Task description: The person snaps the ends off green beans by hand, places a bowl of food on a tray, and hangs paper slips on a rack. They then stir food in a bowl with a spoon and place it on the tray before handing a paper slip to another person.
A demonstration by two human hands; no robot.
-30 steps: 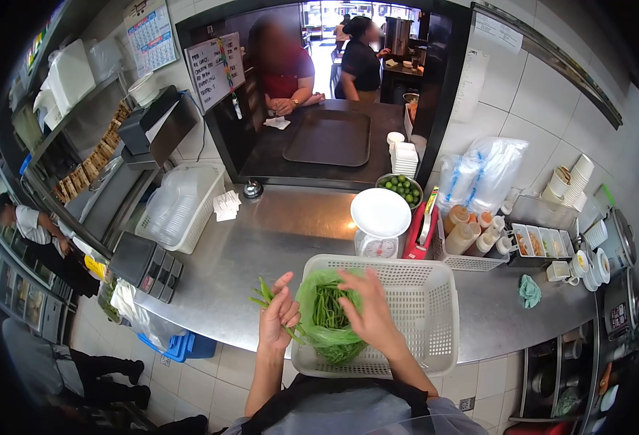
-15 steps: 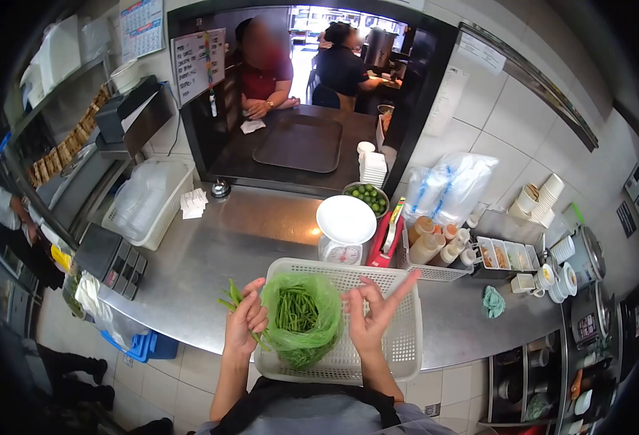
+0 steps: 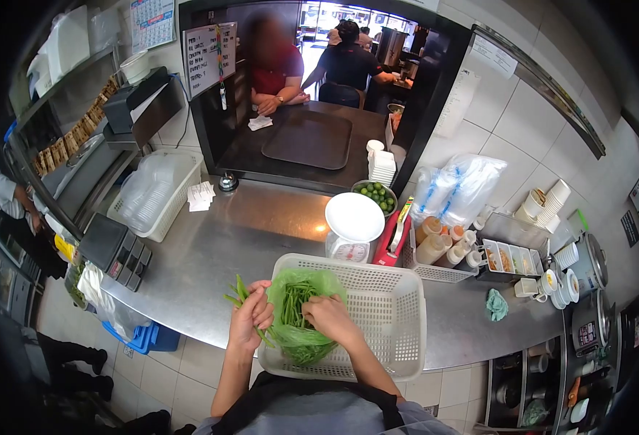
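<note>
A green plastic bag (image 3: 319, 334) full of cut green beans (image 3: 294, 301) stands open in the left part of a white perforated basket (image 3: 385, 319). Left of the bag, my left hand (image 3: 251, 319) is closed around a small bunch of green beans (image 3: 237, 291), their ends sticking out above and below the fist. My right hand (image 3: 330, 317) reaches into the bag's mouth from the right, its fingers curled down on the beans. The fingertips are partly hidden among them.
Behind the basket stand a kitchen scale (image 3: 351, 228), a red tape dispenser (image 3: 393, 235) and a bowl of limes (image 3: 377, 194). Squeeze bottles (image 3: 435, 246) are to the right. A person (image 3: 272, 80) leans on the pass-through counter, near a dark tray (image 3: 308, 139).
My right hand, spread open beside the bag before, has moved left into its mouth and curled onto the beans. My left hand still holds its bunch. The view has shifted slightly.
</note>
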